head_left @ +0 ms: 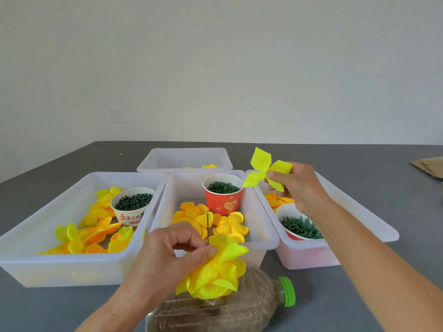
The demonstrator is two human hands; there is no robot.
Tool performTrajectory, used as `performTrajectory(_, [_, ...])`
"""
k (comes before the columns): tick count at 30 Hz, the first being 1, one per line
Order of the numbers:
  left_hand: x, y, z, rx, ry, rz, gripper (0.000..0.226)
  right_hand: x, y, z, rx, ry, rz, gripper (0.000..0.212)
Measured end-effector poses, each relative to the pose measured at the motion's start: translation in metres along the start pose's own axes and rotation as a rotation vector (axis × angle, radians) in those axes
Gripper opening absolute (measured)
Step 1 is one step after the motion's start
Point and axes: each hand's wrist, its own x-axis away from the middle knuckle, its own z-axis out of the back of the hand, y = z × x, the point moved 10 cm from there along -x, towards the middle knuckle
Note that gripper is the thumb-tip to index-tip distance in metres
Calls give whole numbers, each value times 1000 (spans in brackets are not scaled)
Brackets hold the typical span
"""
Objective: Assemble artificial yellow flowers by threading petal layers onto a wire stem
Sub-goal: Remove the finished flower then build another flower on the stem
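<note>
This looks like a plain room turned into a small hand-assembly workstation, more home piecework than factory. A bare pale wall (239, 56) with one socket (118, 115) stands behind a dark grey counter (359, 159). Across the counter sit white plastic bins (72, 267) sorted with loose yellow and orange petal layers (96, 231), and reused paper cups (224, 197) filled with small green plastic parts (134, 201). At the near edge lies a clear plastic bottle (263, 300) with a green cap, and flattened cardboard (429, 167) rests at the far right edge.
</note>
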Motion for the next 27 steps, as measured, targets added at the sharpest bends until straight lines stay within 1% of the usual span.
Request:
performTrajectory(4, [0,-2,1,-7,5,21,15,39,-2,-28,-117,-116,-45,16])
performTrajectory(7, [1,-4,2,-11,10,43,15,62,-3,-49,-146,-203,-74,13])
performTrajectory(10, [2,-7,1,-29,10,55,15,78,-2,-67,-165,-256,-107,12])
performTrajectory(15, [2,-7,2,-35,8,76,18,96,-10,-82,-139,-280,-78,14])
performTrajectory(17, [2,-7,1,-40,4,79,20,100,-16,-82,-126,-271,-34,16])
performTrajectory(21, [2,-6,2,-37,9,91,23,110,-38,-83,-72,-267,110,15])
performTrajectory(24, [2,-5,2,-45,7,92,21,118,-52,-85,8,-253,229,27])
performTrajectory(27, [2,-4,1,-42,2,91,22,129,-64,-94,2,-299,303,39])
